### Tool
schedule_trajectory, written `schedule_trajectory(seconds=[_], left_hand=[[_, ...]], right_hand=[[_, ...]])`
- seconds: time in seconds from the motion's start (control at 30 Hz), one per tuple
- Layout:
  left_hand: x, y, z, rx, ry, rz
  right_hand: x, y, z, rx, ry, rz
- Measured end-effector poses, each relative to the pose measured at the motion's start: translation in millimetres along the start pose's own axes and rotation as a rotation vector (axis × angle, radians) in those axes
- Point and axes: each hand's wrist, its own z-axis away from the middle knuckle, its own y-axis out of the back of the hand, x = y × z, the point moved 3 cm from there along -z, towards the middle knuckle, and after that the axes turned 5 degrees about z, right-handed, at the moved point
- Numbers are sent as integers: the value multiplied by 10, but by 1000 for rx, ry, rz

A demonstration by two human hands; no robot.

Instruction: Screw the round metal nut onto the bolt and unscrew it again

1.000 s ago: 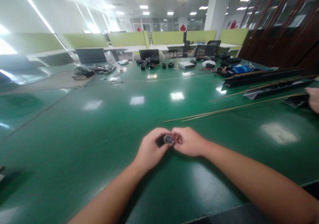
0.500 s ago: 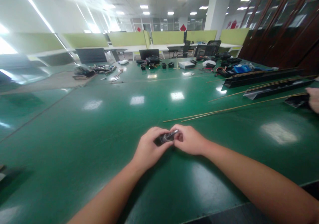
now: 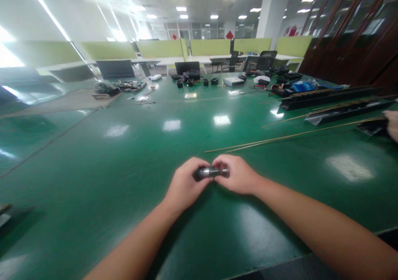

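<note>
Between my hands lies a small black-and-silver cylindrical part [image 3: 209, 172], held roughly level just above or on the green table [image 3: 124, 205]; its exact kind is too blurred to tell. My left hand [image 3: 187, 180] wraps its thumb and fingers around the dark left end. At the thinner right end, my right hand [image 3: 238, 174] curls thumb and fingers around the tip, which partly hides it. The fingertips of both hands nearly meet over the part.
Thin brass-coloured rods [image 3: 267, 140] lie just beyond my hands, with black channel pieces [image 3: 348, 110] to the right. A co-worker's hand [image 3: 392, 124] is at the right edge. Small black boxes [image 3: 214, 81], a white box [image 3: 233, 81] and cables stand at the far side.
The cylindrical part has turned from slanting up at its right end to lying level, its tip now inside my right hand's fingers. My hands stay nearly in place.
</note>
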Motion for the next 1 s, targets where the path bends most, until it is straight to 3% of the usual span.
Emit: schedule_trajectory(seconds=[1.0], left_hand=[[65, -14, -1, -50, -32, 28]], right_hand=[[-24, -17, 27, -27, 58, 10]])
